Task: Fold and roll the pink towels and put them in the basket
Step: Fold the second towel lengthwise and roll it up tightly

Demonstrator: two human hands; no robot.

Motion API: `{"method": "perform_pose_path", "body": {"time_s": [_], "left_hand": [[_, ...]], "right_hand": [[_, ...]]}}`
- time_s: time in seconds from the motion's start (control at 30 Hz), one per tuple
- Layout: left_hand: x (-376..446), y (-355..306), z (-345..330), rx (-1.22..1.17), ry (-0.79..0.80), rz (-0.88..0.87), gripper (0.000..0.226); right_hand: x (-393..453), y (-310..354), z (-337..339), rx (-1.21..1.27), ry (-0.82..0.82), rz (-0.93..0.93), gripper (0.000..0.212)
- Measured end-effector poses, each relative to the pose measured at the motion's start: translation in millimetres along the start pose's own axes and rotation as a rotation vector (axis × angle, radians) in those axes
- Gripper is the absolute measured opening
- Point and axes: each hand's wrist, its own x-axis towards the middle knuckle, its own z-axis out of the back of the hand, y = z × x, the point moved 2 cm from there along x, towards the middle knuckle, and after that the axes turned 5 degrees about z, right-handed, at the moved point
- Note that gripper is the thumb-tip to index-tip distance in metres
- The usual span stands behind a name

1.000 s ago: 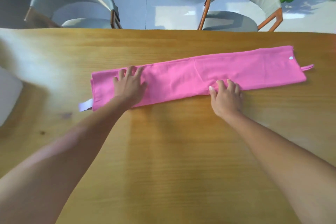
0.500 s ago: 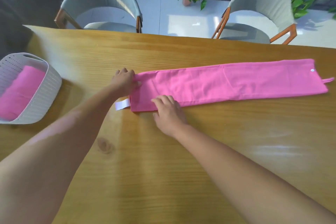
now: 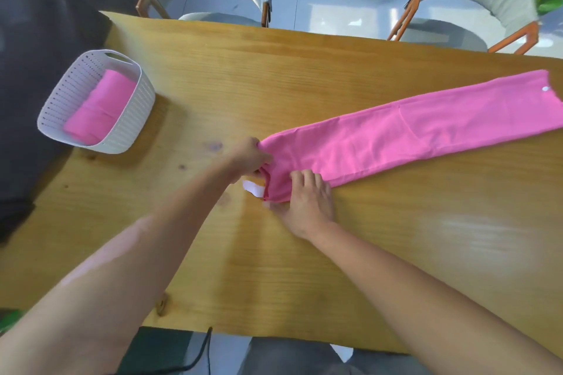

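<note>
Both hands, left (image 3: pixel 251 158) and right (image 3: pixel 307 198), had slid to the towel (image 3: pixel 396 134) end, gripping it; I judged rolling was starting.

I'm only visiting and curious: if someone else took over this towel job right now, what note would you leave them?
Left hand: grips the near end of the folded pink towel.
Right hand: fingers curled onto the same end, by the white tag.
Towel lies as a long strip across the wooden table.
Done: one rolled pink towel sits in the white basket; this one is folded.
Left: roll it up, put it in the basket.
</note>
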Motion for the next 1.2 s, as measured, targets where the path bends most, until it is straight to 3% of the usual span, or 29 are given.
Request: {"method": "perform_pose_path", "body": {"time_s": [0.1,0.23,0.4,0.53,0.7,0.8,0.97,1.2], "left_hand": [[-33,30,-27,-0.047,0.024,0.014,0.016],[-62,67,-40,0.041,-0.022,-0.022,0.03],[-69,83,-37,0.14,-0.061,-0.219,0.055],[-65,76,-25,0.053,0.062,-0.329,0.045],[-63,79,-23,-0.003,0.158,-0.363,0.016],[-62,81,-15,0.008,0.231,-0.322,0.028],[-54,77,-3,0.487,0.179,-0.564,0.044],[-33,56,-7,0.459,0.049,-0.718,0.019]], "right_hand": [[-43,8,-7,-0.049,-0.018,-0.091,0.091],[-84,16,-22,-0.085,-0.054,-0.164,0.081],[-107,36,-39,-0.053,-0.075,-0.18,0.082],[-102,51,-40,0.003,-0.135,-0.159,0.081],[-90,54,-31,0.043,-0.1,-0.161,0.063],[-92,50,-27,0.053,-0.088,-0.162,0.048],[-94,40,-30,0.244,-0.123,-0.164,0.023],[-90,19,-25,0.612,-0.168,-0.432,0.019]]}}
